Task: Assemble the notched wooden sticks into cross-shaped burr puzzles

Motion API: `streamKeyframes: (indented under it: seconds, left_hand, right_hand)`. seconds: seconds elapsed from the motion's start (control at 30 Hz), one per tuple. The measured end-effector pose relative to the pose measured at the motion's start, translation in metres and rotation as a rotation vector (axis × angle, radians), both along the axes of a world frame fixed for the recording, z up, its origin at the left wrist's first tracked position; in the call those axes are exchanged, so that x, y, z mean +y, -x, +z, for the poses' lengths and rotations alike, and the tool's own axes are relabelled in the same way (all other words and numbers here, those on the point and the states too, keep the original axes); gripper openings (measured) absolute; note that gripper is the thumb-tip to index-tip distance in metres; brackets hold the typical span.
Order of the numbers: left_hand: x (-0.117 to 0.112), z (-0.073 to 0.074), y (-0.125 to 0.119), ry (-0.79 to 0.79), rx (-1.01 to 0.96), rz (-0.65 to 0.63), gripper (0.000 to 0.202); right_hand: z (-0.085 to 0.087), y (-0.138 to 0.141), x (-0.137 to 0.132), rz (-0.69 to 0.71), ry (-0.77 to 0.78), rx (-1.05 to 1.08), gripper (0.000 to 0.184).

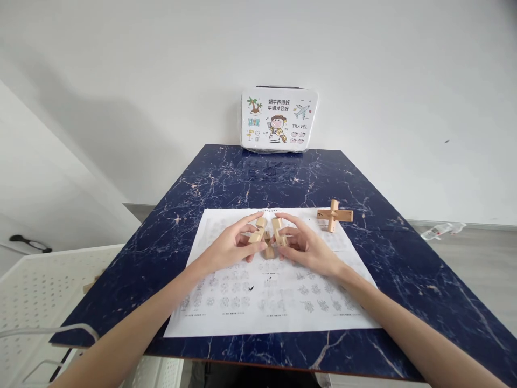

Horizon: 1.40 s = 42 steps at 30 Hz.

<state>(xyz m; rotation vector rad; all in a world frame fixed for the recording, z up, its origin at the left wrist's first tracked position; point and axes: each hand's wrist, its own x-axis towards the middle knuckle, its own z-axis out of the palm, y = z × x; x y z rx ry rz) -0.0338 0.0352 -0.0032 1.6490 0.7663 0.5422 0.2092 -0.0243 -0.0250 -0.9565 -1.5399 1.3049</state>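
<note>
My left hand [232, 248] and my right hand [309, 247] meet over a white instruction sheet [270, 302] on the dark blue marbled table [404, 269]. Between them is a cluster of light wooden puzzle pieces [269, 237]. The left fingers pinch one wooden block [258, 230], and the right fingers grip another block [278, 230]. A third piece lies underneath, between the hands, partly hidden. A finished wooden cross puzzle [334, 215] rests on the sheet's far right corner, apart from both hands.
A white box with cartoon travel pictures [278, 119] leans against the wall at the table's far edge. A white perforated rack [44, 291] stands to the left of the table. A plastic wrapper [440, 230] lies on the floor at right.
</note>
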Motion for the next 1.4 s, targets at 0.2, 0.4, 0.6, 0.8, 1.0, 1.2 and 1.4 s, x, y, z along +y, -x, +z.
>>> streamKeyframes:
  seconds: [0.2,0.4,0.6,0.8,1.0,1.2,1.4]
  left_hand:
    - [0.003,0.002,-0.001,-0.141,0.094,0.028,0.048]
    - [0.002,0.002,-0.002,-0.149,0.067,0.006,0.044]
    - [0.001,0.002,0.0,-0.066,0.058,0.0,0.043]
    - [0.003,-0.002,0.001,-0.005,-0.017,-0.006,0.041]
    - [0.004,-0.003,0.0,-0.045,-0.039,0.075,0.032]
    - [0.003,0.007,-0.001,-0.015,-0.086,0.139,0.035]
    - [0.005,0.003,0.0,-0.005,-0.099,0.137,0.04]
  right_hand:
    - [-0.008,-0.002,0.006,-0.041,0.016,0.028,0.058]
    - [-0.005,-0.003,0.009,-0.147,-0.005,0.072,0.029]
    - [-0.004,-0.003,0.007,-0.208,-0.051,0.031,0.033]
    - [-0.013,-0.002,0.007,-0.229,-0.054,-0.042,0.034]
    - [-0.015,0.002,0.007,-0.294,-0.076,-0.055,0.035]
    - [-0.01,0.0,0.006,-0.299,-0.067,-0.025,0.031]
    - [-0.004,-0.003,0.005,-0.191,0.015,0.011,0.038]
